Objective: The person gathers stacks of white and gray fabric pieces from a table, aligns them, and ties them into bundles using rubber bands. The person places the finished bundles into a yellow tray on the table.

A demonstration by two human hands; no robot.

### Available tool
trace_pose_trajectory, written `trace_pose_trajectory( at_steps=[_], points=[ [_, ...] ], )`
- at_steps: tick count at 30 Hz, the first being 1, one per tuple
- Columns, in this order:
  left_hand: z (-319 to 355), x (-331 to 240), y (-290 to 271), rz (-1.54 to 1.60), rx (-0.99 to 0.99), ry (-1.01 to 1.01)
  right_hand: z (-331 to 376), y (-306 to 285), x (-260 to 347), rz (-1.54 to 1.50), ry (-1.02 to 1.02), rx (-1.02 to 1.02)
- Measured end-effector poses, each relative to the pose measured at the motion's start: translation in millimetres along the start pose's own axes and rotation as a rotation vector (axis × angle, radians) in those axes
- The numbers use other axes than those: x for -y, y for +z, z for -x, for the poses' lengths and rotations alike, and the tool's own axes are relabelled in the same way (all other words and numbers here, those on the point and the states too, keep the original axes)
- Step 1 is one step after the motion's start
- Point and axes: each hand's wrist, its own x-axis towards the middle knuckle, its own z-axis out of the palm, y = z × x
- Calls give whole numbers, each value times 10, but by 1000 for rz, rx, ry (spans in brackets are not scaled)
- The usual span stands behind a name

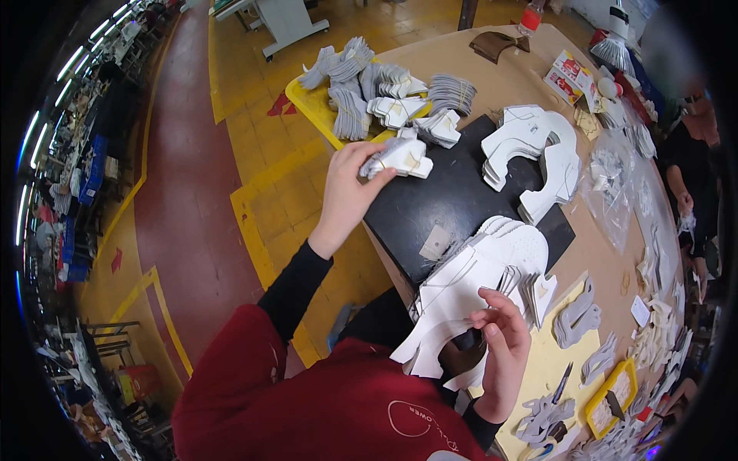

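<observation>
My left hand point(350, 188) is closed around a small bundle of white and grey cut pieces point(407, 160), held at the near edge of the black board point(419, 223). Just beyond it are several similar banded bundles point(393, 111), some in a yellow tray point(311, 107). My right hand point(503, 349) hovers at the right of a large stack of curved white pieces point(469, 276) lying across the board's near edge. Its fingers are half curled and apart, and nothing shows between them. Another stack of curved white pieces point(557, 161) rests on the far right of the board.
Brown paper point(600, 269) covers the table. To the right lie a clear plastic bag point(611, 184), grey cut pieces point(576, 315), a pen-like tool point(563, 383) and a small yellow tray point(626, 376). A red-labelled bottle point(530, 19) stands at the far edge. Another person point(692, 169) is at the right.
</observation>
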Motion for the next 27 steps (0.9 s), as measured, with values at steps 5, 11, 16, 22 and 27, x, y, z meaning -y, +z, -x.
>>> trace_pose_trajectory(
  at_steps=[5, 11, 16, 22, 27],
  points=[
    [190, -68, 7, -37, 64, 9, 54, -38, -34, 66, -14, -39],
    [313, 60, 104, -9, 4, -3, 100, -115, -64, 5, 17, -41],
    [297, -97, 240, 124, -7, -92, 117, -106, -67, 3, 22, -31],
    [231, -251, 400, -232, -132, 63, 138, -34, -1, 16, 34, -13],
    [-393, -124, 50, -177, -296, 221, 192, -104, -11, 58, 31, -116]
  ],
)
